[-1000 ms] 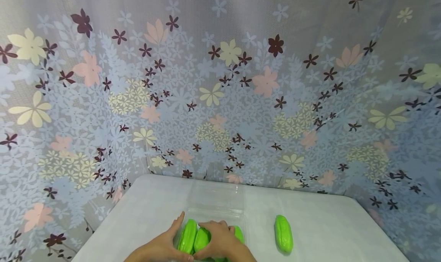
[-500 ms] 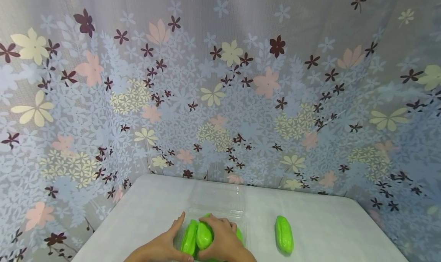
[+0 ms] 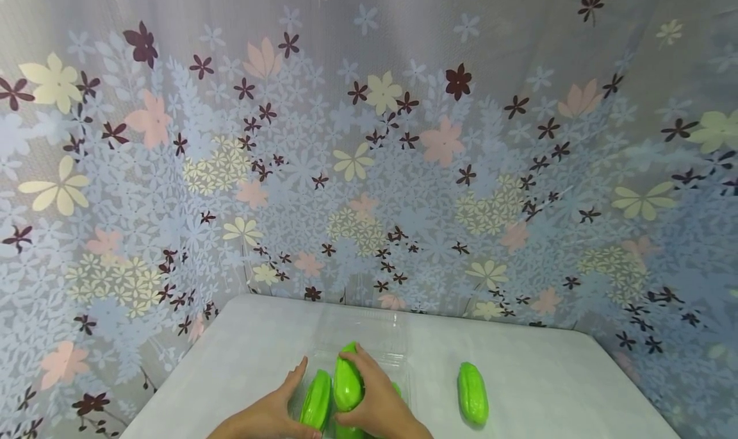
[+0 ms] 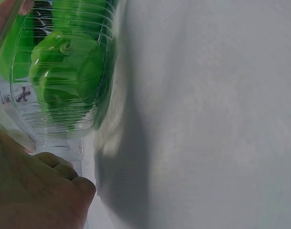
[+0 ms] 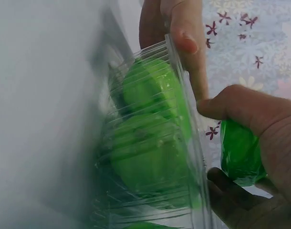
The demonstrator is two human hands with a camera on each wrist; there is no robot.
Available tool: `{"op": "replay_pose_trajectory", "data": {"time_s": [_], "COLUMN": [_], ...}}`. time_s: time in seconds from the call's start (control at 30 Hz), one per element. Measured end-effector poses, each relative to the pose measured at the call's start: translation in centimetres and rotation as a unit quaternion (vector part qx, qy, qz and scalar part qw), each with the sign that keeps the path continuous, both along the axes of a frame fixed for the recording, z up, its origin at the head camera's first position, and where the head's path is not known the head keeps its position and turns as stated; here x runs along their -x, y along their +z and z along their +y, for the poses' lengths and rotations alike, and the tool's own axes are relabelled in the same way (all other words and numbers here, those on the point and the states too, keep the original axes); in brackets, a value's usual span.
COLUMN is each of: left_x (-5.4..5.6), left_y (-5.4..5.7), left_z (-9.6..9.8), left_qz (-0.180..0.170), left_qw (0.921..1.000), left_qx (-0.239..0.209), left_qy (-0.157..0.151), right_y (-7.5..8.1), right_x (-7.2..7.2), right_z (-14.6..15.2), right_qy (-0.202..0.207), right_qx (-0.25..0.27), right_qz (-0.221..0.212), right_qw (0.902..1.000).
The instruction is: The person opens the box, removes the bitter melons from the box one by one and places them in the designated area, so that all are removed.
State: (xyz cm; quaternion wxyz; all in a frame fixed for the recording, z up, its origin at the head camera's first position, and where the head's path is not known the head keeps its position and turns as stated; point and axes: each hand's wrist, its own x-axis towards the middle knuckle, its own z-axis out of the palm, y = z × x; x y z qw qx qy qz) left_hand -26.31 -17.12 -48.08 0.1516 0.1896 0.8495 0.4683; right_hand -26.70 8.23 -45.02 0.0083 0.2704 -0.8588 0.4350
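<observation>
A clear plastic clamshell box (image 3: 407,391) stands at the near middle of the table, its lid (image 3: 362,331) swung back flat. My left hand (image 3: 266,414) grips the box's left side, thumb at the near rim; its fingers (image 4: 50,162) are curled beside the wall in the left wrist view. My right hand (image 3: 382,400) holds a glossy green ribbed fruit-like piece (image 3: 348,381) between thumb and fingers, raised over the box. In the right wrist view this held piece (image 5: 241,152) is beyond the rim. Other green pieces (image 3: 316,400) lie inside, partly hidden by my hands.
One more green ribbed piece (image 3: 473,394) lies on the white-covered table (image 3: 536,388), right of the box. A flowered curtain (image 3: 369,170) hangs behind the table's far edge.
My right hand has lifted and tilted the green piece upward from among the others in the box. My left hand stays on the box. The loose piece at the right has not moved.
</observation>
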Motion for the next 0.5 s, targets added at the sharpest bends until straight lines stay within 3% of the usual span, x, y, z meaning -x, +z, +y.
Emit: {"op": "replay_pose_trajectory", "data": {"time_s": [0.2,0.5], "left_x": [0.04,-0.07], "left_y": [-0.23,0.06], "left_z": [-0.01,0.04], "left_qz": [-0.014,-0.022], "left_qw": [0.9998,0.9996], "left_qx": [0.005,0.005], "left_qy": [0.013,0.014], "right_y": [0.07,0.33], "right_x": [0.05,-0.46], "right_z": [0.44,1.04], "right_qy": [0.003,0.026], "right_qx": [0.051,0.148], "right_qz": [0.0,-0.078], "right_qw": [0.9987,0.9856]}}
